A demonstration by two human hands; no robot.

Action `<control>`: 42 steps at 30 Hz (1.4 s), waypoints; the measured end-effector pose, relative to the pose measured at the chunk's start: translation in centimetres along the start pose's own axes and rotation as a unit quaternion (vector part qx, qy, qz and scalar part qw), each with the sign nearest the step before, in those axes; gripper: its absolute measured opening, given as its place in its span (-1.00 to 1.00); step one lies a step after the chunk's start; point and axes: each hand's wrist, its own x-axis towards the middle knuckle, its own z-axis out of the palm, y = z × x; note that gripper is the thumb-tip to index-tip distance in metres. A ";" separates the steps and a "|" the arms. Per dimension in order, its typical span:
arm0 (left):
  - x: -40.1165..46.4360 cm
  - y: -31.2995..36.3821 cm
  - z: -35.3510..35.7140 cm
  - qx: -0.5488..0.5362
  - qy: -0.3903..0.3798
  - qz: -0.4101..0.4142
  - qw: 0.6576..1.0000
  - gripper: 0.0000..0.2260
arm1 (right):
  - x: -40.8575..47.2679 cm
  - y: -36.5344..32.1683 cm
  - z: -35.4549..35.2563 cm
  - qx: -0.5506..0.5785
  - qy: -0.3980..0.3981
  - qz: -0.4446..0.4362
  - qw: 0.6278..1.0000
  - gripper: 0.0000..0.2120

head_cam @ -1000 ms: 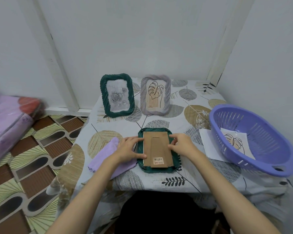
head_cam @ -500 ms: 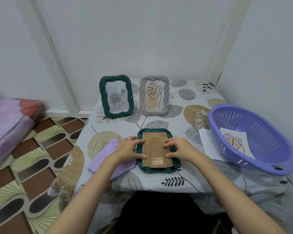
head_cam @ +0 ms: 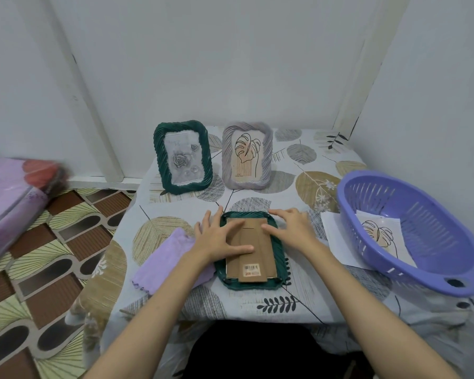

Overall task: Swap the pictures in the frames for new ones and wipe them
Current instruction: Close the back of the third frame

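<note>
A dark green frame (head_cam: 281, 269) lies face down near the table's front edge, its brown cardboard backing (head_cam: 255, 251) facing up. My left hand (head_cam: 216, 236) lies flat on the frame's left side with the thumb stretched across the backing. My right hand (head_cam: 292, 228) presses the right side with straight fingers. A folded lilac cloth (head_cam: 170, 258) lies just left of the frame, partly under my left wrist. At the back stand a green frame (head_cam: 182, 157) with a rose picture and a grey frame (head_cam: 246, 155) with a leaf drawing.
A purple plastic basket (head_cam: 411, 236) at the right holds a leaf print (head_cam: 381, 232); a white sheet (head_cam: 337, 236) pokes out beneath it. The table (head_cam: 298, 170) has a leaf-patterned cover and sits in a wall corner. A pink bundle (head_cam: 8, 198) lies on the patterned floor left.
Both hands slid further up the face-down frame and flattened; my left thumb now reaches across the cardboard backing. The frame stays in place.
</note>
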 end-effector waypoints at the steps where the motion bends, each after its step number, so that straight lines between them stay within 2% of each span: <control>1: 0.0 -0.1 0.1 0.004 -0.004 0.001 1.000 -0.36 | 0.2 -0.1 0.1 -0.012 -0.008 -0.002 1.000 -0.46; 9: -0.1 -0.2 0.5 0.032 -0.003 0.001 0.999 -0.35 | 1.2 0.1 0.5 -0.033 -0.040 -0.005 0.999 -0.45; 16: -0.3 -0.3 0.7 0.036 -0.005 0.002 0.999 -0.35 | 1.5 0.4 0.2 -0.021 -0.038 -0.028 0.999 -0.61; 19: -0.2 -0.3 0.7 0.035 -0.001 0.004 0.999 -0.35 | 1.2 0.8 0.6 -0.006 -0.005 -0.055 0.998 -0.64; 22: -0.3 -0.3 0.7 0.034 0.002 0.004 0.999 -0.36 | 0.5 1.3 1.4 0.021 0.038 -0.060 0.997 -0.61; 28: -0.4 -0.3 0.7 0.031 0.012 0.006 0.999 -0.36 | -0.7 0.7 1.9 0.063 0.065 -0.014 0.996 -0.49; 33: 0.0 -0.5 0.6 0.002 0.019 0.002 1.000 -0.40 | -1.3 0.4 2.0 -0.028 0.035 -0.030 0.999 -0.47; 37: 0.9 -1.2 0.4 -0.013 0.124 -0.045 0.991 -0.45 | -1.3 0.4 2.1 -0.051 0.026 -0.029 0.998 -0.45; 42: 1.7 -1.5 0.2 0.021 0.105 -0.063 0.992 -0.41 | -0.9 0.5 1.6 -0.068 -0.002 -0.024 0.997 -0.38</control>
